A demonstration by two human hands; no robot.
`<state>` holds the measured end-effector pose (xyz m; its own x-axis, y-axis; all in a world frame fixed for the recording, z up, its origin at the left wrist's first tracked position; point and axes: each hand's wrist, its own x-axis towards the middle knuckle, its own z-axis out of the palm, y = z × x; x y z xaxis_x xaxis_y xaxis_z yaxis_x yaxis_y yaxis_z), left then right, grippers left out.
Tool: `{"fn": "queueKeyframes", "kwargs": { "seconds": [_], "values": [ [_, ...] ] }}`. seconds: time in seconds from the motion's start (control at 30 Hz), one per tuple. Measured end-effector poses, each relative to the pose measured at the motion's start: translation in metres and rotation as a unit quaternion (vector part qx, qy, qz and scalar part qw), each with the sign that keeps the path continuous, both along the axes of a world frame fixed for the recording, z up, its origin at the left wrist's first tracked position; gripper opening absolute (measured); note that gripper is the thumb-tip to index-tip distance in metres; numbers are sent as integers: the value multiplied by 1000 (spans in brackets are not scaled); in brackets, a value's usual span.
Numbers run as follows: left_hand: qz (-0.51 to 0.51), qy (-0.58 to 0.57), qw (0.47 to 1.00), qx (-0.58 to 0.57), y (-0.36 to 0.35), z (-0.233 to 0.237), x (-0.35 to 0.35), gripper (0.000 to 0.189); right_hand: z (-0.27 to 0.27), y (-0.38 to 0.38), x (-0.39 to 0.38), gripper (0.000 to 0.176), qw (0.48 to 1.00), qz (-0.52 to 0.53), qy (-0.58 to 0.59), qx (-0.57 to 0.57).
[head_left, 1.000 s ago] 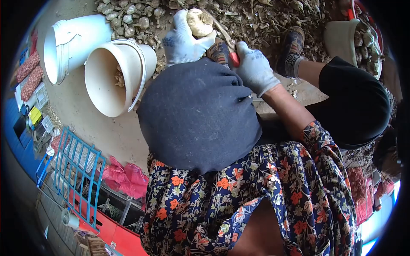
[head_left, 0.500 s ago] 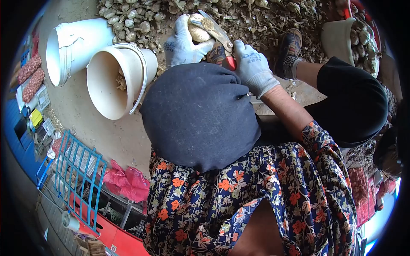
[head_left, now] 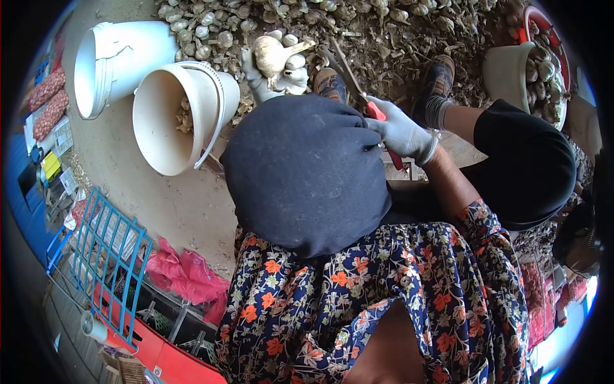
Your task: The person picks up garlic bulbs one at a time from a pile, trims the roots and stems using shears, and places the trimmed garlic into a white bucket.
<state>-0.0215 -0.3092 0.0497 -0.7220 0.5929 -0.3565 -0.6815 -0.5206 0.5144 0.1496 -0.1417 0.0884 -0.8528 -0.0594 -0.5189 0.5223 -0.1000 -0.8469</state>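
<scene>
A white garlic bulb point(head_left: 271, 56) lies in my left hand point(head_left: 256, 82), its gloved fingers curled around it from below. The bulb's short stem points right and its roots face down. My right hand point(head_left: 404, 133), also gloved, is closed on red-handled shears point(head_left: 376, 111). Their blades point up and left, slightly parted, and stand apart from the bulb. A dark-trousered knee point(head_left: 307, 173) hides my left wrist and part of the area below the shears.
Loose garlic bulbs point(head_left: 224, 38) and dry trimmings point(head_left: 390, 64) cover the ground ahead. Two pale buckets, a white one point(head_left: 131, 61) and a cream one point(head_left: 144, 141), lie tipped at left. A garlic-filled bucket point(head_left: 502, 73) stands at right beside a red tub point(head_left: 563, 54).
The shears have come away from the bulb as my right hand moved down and right. In my left hand the bulb has turned, and its stem now points right.
</scene>
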Motion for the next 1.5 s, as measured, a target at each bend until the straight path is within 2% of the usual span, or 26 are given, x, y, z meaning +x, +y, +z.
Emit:
{"fn": "queueKeyframes", "kwargs": {
  "seconds": [0.13, 0.33, 0.47, 0.5, 0.53, 0.6, 0.63, 0.67, 0.73, 0.8, 0.87, 0.9, 0.93, 0.97, 1.07, 1.1, 1.13, 1.17, 1.2, 1.23, 1.27, 1.33, 1.37, 1.43, 1.47, 1.5],
  "values": [
    [-17, -15, 1000, 13, -6, 2, 6, 45, -18, 1, -18, 38, 996, 75, 31, -30],
    [-29, -35, 998, 36, -12, 0, 8, 46, -6, -4, -43, 42, 985, 119, 44, 115],
    [-34, -45, 997, 51, -14, -2, 7, 47, -20, -15, -40, 42, 996, 55, 62, 11],
    [-34, -45, 997, 52, -16, -2, 7, 47, -19, -15, -40, 41, 996, 39, 27, -69],
    [-24, -20, 999, -12, -14, -3, 9, 48, -12, -15, -41, 41, 996, 45, 30, -70],
    [-40, -21, 998, 43, -18, -3, 8, 47, -5, -13, -44, 35, 995, 67, 6, -69],
    [-32, -51, 997, 56, -18, -3, 7, 43, -10, -19, -43, 24, 999, 45, 17, 10],
    [-49, -14, 998, 28, -23, 0, 2, 38, -11, -21, -40, 19, 996, -13, -59, -72],
    [89, 88, 987, -105, -41, 27, 1, 38, -8, -16, -35, 19, 988, -32, -112, -97],
    [309, 188, 887, -286, -73, 69, -11, 40, -12, -7, -33, 20, 985, -22, -135, -103],
    [319, 297, 714, -548, -116, 95, -26, 43, -20, -5, -34, 19, 978, -59, -182, -81],
    [206, 352, 442, -799, -136, 99, -37, 43, -25, -6, -36, 19, 973, -82, -194, -95],
    [60, 353, 103, -928, -153, 99, -48, 43, -30, -5, -38, 19, 973, -82, -195, -97],
    [24, 369, 91, -925, -156, 105, -62, 43, -31, -7, -40, 18, 976, -69, -194, -74],
    [59, 498, 380, -777, -108, 76, -110, 38, -45, -6, -47, 26, 981, -19, -195, 5],
    [8, 483, 430, -763, -83, 56, -127, 35, -51, -6, -44, 30, 981, -6, -189, 31],
    [-47, 529, 413, -740, -79, 13, -155, 36, -55, -5, -42, 34, 982, 8, -182, 59],
    [-142, 448, 381, -796, -66, -18, -177, 41, -56, -2, -41, 37, 979, 29, -184, 84],
    [-120, 432, 356, -820, -70, -74, -197, 48, -57, 1, -40, 40, 975, 48, -186, 110],
    [-219, 336, 366, -840, -68, -94, -211, 51, -60, 3, -38, 40, 973, 48, -185, 126],
    [-297, 351, 334, -823, -75, -114, -214, 56, -65, 4, -36, 39, 971, 47, -186, 142],
    [-196, 239, 402, -862, -83, -142, -209, 63, -71, 8, -39, 37, 970, 56, -179, 153],
    [-200, 235, 400, -863, -96, -162, -206, 63, -73, 8, -42, 37, 970, 59, -183, 150],
    [-147, 218, 469, -843, -126, -201, -207, 64, -77, 7, -55, 33, 973, 56, -179, 136],
    [-71, 125, 753, -642, -111, -162, -183, 59, -77, 5, -62, 33, 973, 56, -179, 134],
    [-39, 78, 835, -543, -99, -139, -164, 58, -74, 3, -68, 31, 972, 85, -123, 183]
  ]
}}
